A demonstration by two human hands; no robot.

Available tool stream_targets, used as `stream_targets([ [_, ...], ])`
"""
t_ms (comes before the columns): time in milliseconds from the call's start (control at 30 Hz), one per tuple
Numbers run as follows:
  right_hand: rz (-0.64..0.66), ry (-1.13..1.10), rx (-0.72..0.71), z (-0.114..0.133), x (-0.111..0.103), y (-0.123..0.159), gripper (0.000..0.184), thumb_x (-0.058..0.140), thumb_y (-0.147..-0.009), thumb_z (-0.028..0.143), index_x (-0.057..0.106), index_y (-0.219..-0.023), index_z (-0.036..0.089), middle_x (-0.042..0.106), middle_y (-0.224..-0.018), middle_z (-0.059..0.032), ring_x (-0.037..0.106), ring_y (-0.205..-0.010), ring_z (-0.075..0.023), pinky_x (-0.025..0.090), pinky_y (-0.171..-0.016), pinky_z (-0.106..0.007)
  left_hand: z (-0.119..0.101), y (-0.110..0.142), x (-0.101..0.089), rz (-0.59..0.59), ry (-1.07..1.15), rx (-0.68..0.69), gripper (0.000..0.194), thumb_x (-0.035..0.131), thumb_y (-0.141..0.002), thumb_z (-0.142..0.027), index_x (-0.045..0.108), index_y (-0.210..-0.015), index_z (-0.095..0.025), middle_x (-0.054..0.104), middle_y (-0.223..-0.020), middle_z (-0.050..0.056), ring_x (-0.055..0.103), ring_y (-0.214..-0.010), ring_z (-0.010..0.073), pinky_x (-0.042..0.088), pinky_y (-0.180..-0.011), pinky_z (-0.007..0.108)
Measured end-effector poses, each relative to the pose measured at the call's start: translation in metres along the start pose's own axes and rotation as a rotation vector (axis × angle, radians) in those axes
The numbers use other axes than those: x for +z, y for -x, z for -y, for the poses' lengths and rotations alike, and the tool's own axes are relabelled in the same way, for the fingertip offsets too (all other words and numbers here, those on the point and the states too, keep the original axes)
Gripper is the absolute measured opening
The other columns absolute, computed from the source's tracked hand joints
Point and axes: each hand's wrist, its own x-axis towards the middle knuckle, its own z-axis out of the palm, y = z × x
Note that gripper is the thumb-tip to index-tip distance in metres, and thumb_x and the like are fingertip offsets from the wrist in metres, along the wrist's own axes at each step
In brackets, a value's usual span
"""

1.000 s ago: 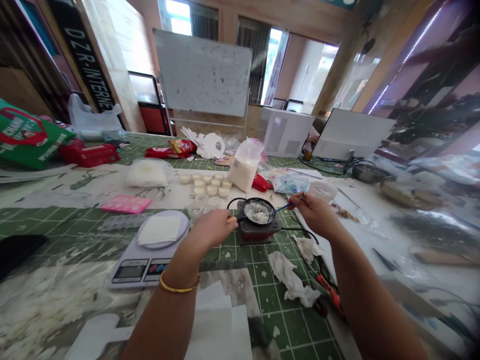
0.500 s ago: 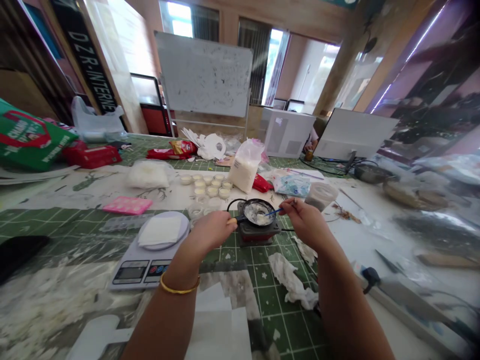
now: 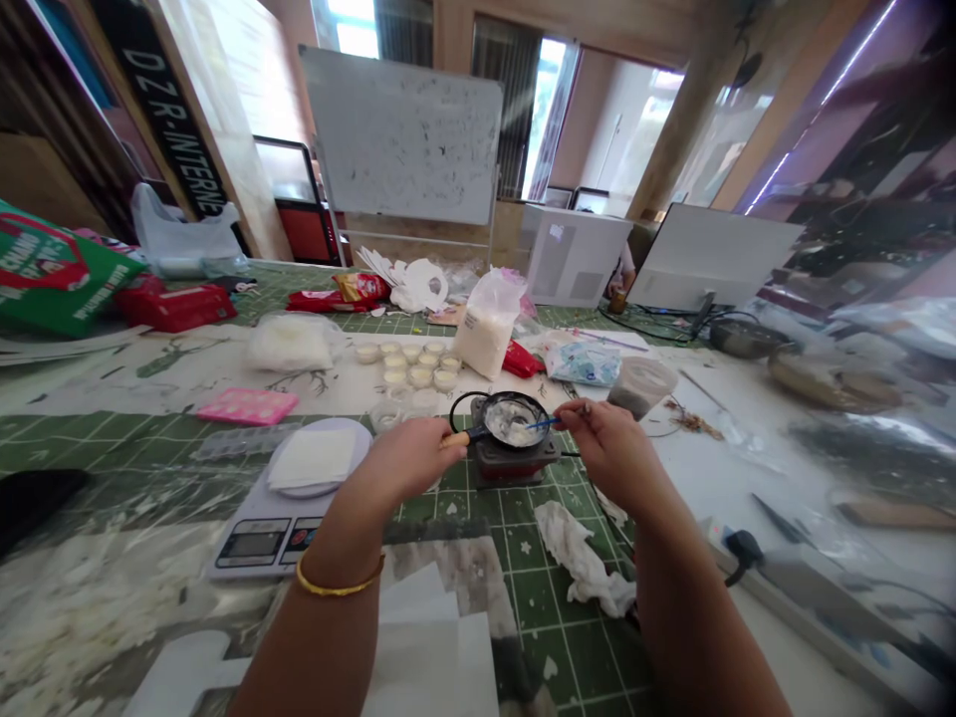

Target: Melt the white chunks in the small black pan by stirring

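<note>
My left hand point(image 3: 407, 460) grips the light wooden handle point(image 3: 455, 438) of a small black pan point(image 3: 514, 419). The pan sits on a compact electric hot plate point(image 3: 515, 462) and holds a white, creamy substance. My right hand point(image 3: 612, 453) pinches a thin blue-handled stirrer point(image 3: 544, 423), whose tip reaches into the pan near its right rim. A black cord loops behind the pan. The hot plate stands on a green cutting mat point(image 3: 553, 637).
A digital kitchen scale point(image 3: 276, 543) with a white plate stands left of my left hand. Several small cups point(image 3: 418, 368) and a bag of white granules point(image 3: 485, 324) lie beyond the pan. Crumpled tissue point(image 3: 579, 563) lies below it, and a power strip point(image 3: 807, 588) lies to the right.
My right hand has moved left and closer to the pan, bringing the stirrer tip over its right side. My left hand still holds the handle. The whole view has shifted slightly.
</note>
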Motion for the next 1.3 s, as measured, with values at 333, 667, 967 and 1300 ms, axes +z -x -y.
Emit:
stream_targets([
  [333, -0.039, -0.015, -0.02, 0.0049, 0.0013, 0.0023, 0.024, 0.038, -0.087, 0.031, 0.06, -0.085, 0.022, 0.068, -0.084, -0.0028, 0.057, -0.083, -0.0187, 0.036, -0.078, -0.033, 0.0006, -0.0003, -0.0007, -0.002, 0.004, -0.005, 0.029, 0.037, -0.078, -0.041, 0.057, -0.074, -0.02, 0.064, -0.08, 0.006, 0.056, -0.071, 0.0193, 0.032, -0.055, 0.026],
  [667, -0.026, 0.015, -0.015, 0.0017, 0.0021, 0.0014, 0.023, 0.04, -0.086, 0.03, 0.061, -0.083, 0.021, 0.068, -0.083, -0.0026, 0.057, -0.082, -0.0194, 0.036, -0.079, -0.034, -0.0024, 0.0018, -0.0019, 0.006, -0.014, -0.017, 0.033, 0.034, -0.079, -0.043, 0.056, -0.071, -0.019, 0.063, -0.078, 0.006, 0.055, -0.068, 0.0186, 0.031, -0.053, 0.026],
  [967, -0.036, -0.036, -0.001, 0.0024, 0.003, 0.0008, 0.024, 0.04, -0.086, 0.031, 0.061, -0.083, 0.021, 0.068, -0.083, -0.002, 0.058, -0.08, -0.0181, 0.037, -0.077, -0.032, -0.0015, 0.0006, -0.001, 0.005, -0.008, -0.012, 0.039, 0.032, -0.081, -0.048, 0.055, -0.069, -0.019, 0.062, -0.076, 0.006, 0.054, -0.064, 0.0172, 0.03, -0.051, 0.026],
  [1300, -0.045, -0.053, 0.031, -0.0007, -0.0008, 0.0008, 0.024, 0.04, -0.086, 0.034, 0.06, -0.085, 0.021, 0.069, -0.081, -0.0018, 0.059, -0.079, -0.0186, 0.038, -0.076, -0.032, -0.0001, 0.0009, -0.0001, 0.003, -0.004, 0.0, 0.039, 0.032, -0.081, -0.048, 0.053, -0.067, -0.018, 0.061, -0.073, 0.006, 0.052, -0.061, 0.0157, 0.029, -0.051, 0.025],
])
